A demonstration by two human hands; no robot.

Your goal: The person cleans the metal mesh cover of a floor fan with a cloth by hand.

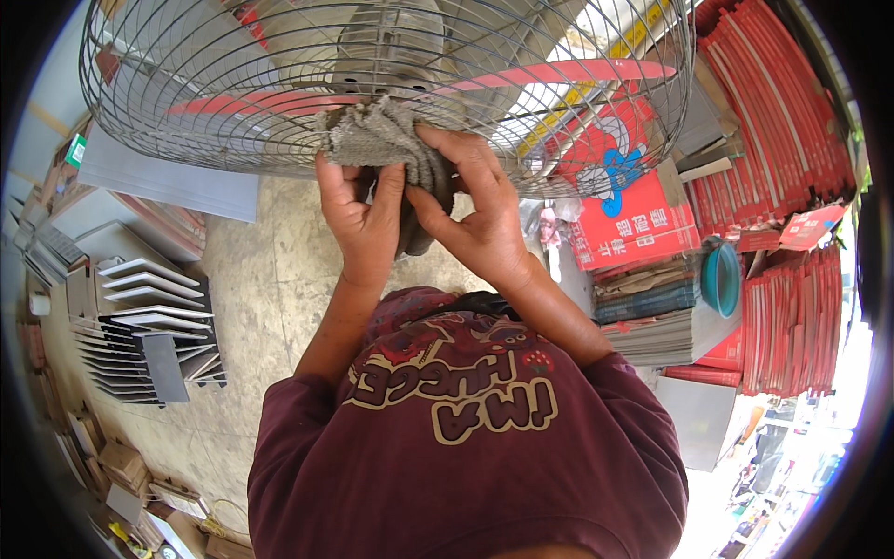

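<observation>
A large fan with a round wire cage (270,140) and red blades (568,73) fills the top of the head view. At the lower middle of the cage, both my hands grip a grey, crumpled rag (372,135). My left hand (358,219) pinches its left part between thumb and fingers. On its right side my right hand (480,210) holds the folds, fingertips curled over the cloth near the wires. The rag covers the front centre of the fan, and a darker end of cloth hangs below my fingers.
Stacked red boxes (768,121) line the right side, with a teal basin (721,279) among them. A rack of tile samples (154,321) stands on the concrete floor (251,326) at left. Brown cartons (121,461) lie at lower left.
</observation>
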